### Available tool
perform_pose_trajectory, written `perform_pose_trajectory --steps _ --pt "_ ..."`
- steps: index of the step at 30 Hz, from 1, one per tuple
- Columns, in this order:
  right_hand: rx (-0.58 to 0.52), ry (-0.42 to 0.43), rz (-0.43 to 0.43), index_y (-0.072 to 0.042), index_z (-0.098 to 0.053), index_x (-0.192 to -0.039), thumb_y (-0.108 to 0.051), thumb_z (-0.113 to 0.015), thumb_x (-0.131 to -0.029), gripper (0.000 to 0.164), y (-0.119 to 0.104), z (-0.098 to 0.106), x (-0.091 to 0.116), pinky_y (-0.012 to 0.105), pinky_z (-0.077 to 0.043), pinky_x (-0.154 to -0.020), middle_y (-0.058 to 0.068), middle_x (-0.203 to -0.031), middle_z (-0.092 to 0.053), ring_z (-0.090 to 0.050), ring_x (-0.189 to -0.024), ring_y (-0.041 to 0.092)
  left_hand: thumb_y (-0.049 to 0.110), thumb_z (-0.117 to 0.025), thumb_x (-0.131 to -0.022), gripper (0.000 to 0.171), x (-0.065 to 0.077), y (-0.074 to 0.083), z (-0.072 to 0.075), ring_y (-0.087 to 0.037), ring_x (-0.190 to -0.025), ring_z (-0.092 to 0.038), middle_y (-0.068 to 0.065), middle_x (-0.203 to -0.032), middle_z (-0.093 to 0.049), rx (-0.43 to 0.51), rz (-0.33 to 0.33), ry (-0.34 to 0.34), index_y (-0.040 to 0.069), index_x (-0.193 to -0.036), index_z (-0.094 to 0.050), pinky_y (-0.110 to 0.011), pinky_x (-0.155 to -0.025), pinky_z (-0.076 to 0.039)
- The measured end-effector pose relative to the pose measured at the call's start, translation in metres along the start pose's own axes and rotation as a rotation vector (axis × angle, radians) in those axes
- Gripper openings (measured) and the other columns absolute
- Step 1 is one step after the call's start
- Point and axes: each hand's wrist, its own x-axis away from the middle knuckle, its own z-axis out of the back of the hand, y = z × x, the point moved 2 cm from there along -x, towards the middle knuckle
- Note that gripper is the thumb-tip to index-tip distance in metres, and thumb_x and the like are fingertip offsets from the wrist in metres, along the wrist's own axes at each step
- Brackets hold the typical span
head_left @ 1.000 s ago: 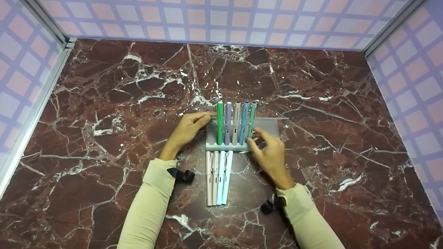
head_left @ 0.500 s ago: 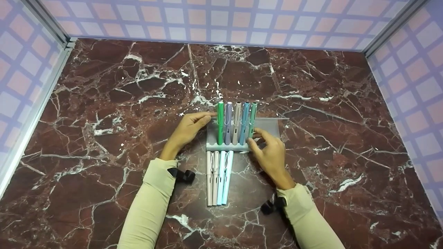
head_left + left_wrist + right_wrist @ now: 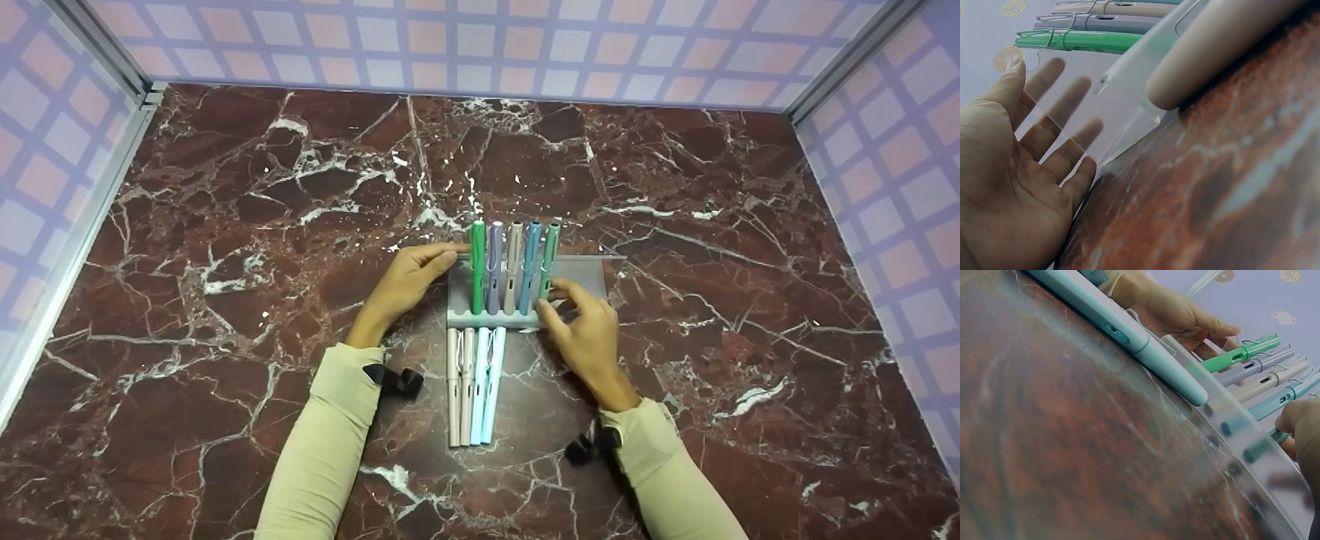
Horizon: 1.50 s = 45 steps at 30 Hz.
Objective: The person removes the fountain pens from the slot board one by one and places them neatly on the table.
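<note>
A clear pen stand (image 3: 589,276) holds several pens side by side: green (image 3: 478,270), lavender (image 3: 494,251), beige (image 3: 513,255), blue (image 3: 531,259) and dark teal-green (image 3: 550,251). My left hand (image 3: 405,279) holds the stand's left edge, thumb at the near side and fingers extended behind the see-through panel, as the left wrist view shows. With thumb and forefinger, my right hand (image 3: 586,330) pinches the dark teal-green pen low on its barrel, at the right end of the row. In the right wrist view, that hand partly hides this pen (image 3: 1261,449).
In front of the stand, two grey-brown pens (image 3: 454,397) and two pale blue pens (image 3: 478,397) lie together on the marbled table (image 3: 225,420). Checked panels (image 3: 480,45) enclose the back and sides. A dark camera mount sits at each wrist.
The top of the dark teal-green pen has shifted very slightly right. Both hands, the stand and the loose pens look unmoved.
</note>
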Motion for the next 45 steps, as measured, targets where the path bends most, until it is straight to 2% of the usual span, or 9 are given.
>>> perform_pose_trajectory --steps 6,24,33,41,45 --pt "-0.040 0.012 0.001 0.002 -0.070 -0.103 -0.007 -0.080 -0.083 0.025 -0.0016 0.0010 -0.0004 0.037 -0.059 -0.058 0.010 -0.084 -0.076 -0.071 -0.065 0.022 0.015 -0.053 -0.104 0.031 0.0001 0.0001 -0.0004 -0.031 -0.129 -0.057 -0.017 -0.134 -0.064 0.013 -0.010 0.001 -0.003 -0.127 -0.064 -0.041 -0.114 -0.042" --pt "-0.070 0.025 -0.022 0.003 -0.069 -0.104 -0.004 -0.079 -0.083 0.024 -0.0012 0.0004 -0.0002 0.035 -0.060 -0.058 0.010 -0.085 -0.076 -0.071 -0.065 0.021 0.016 -0.053 -0.104 0.031 -0.0005 -0.0004 0.0003 -0.031 -0.131 -0.056 -0.016 -0.135 -0.063 -0.011 -0.017 -0.002 -0.001 -0.127 -0.064 -0.041 -0.115 -0.041" --pt "-0.120 0.044 -0.036 0.001 -0.069 -0.104 -0.004 -0.078 -0.085 0.021 -0.0014 0.0015 0.0000 0.035 -0.059 -0.057 0.009 -0.084 -0.076 -0.070 -0.064 0.022 0.014 -0.054 -0.104 0.030 -0.0008 0.0002 -0.0004 -0.030 -0.130 -0.057 -0.017 -0.134 -0.063 0.018 -0.030 -0.005 -0.003 -0.126 -0.065 -0.039 -0.114 -0.042" --pt "-0.173 0.081 -0.048 0.002 -0.068 -0.102 -0.002 -0.077 -0.085 0.020 -0.0012 0.0026 -0.0004 0.022 -0.054 -0.056 0.009 -0.082 -0.075 -0.067 -0.063 0.019 0.013 -0.053 -0.104 0.030 -0.0009 0.0007 -0.0003 -0.031 -0.128 -0.058 -0.018 -0.133 -0.064 0.026 -0.031 -0.005 -0.003 -0.126 -0.064 -0.040 -0.113 -0.042" --pt "-0.169 0.098 -0.047 0.003 -0.067 -0.100 -0.002 -0.078 -0.085 0.019 -0.0018 0.0041 0.0004 0.030 -0.057 -0.057 0.009 -0.083 -0.075 -0.067 -0.064 0.018 0.012 -0.053 -0.104 0.029 -0.0017 -0.0001 -0.0005 -0.031 -0.125 -0.060 -0.019 -0.130 -0.065 0.034 -0.051 -0.007 -0.005 -0.125 -0.064 -0.039 -0.111 -0.045"
